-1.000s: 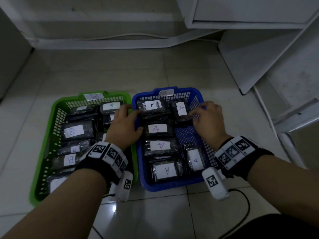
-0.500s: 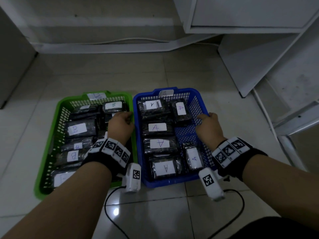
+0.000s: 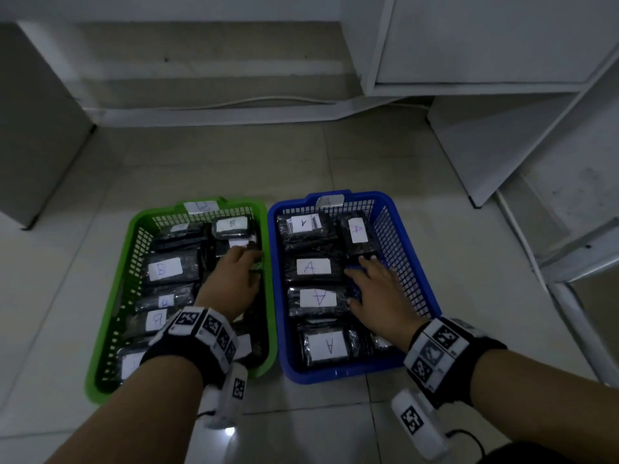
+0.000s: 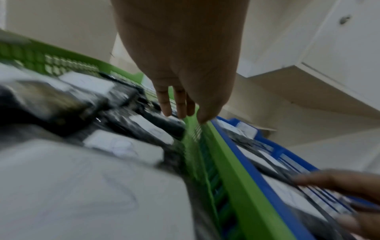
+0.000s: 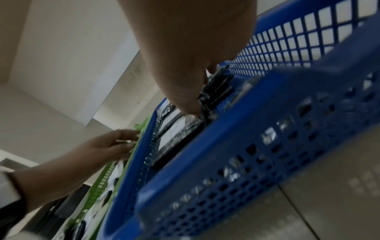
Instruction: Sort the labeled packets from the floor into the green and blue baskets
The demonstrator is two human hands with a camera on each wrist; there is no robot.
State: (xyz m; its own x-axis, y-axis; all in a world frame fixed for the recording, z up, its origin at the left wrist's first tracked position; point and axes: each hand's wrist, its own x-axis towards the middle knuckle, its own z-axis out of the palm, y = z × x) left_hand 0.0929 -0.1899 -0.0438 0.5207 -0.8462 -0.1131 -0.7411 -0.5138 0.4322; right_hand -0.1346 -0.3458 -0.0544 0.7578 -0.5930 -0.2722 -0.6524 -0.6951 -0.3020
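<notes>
A green basket [image 3: 110, 316] on the left holds several black packets with white "B" labels [image 3: 164, 269]. Beside it, a blue basket [image 3: 432, 296] holds several packets labeled "A" [image 3: 313, 266]. My left hand [image 3: 243, 261] reaches into the green basket by its right wall [image 4: 232, 162], fingers [image 4: 180, 105] straight and pointing down at the packets, holding nothing. My right hand [image 3: 370, 283] lies palm down inside the blue basket [image 5: 267, 138], with its fingers spread over the right-hand packets and the bare mesh bottom. The right wrist view shows its fingertips [image 5: 190, 104] touching a packet.
The baskets stand side by side on pale floor tiles [image 3: 217, 162]. White cabinets [image 3: 485, 45] and a leaning white panel [image 3: 502, 145] lie behind and to the right. A grey unit [image 3: 37, 128] stands at the far left. Cables [image 3: 469, 440] trail from the wrist cameras.
Both hands left the basket rims and moved inside: the left down into the green basket, the right onto the blue basket's contents. The head view tilted up.
</notes>
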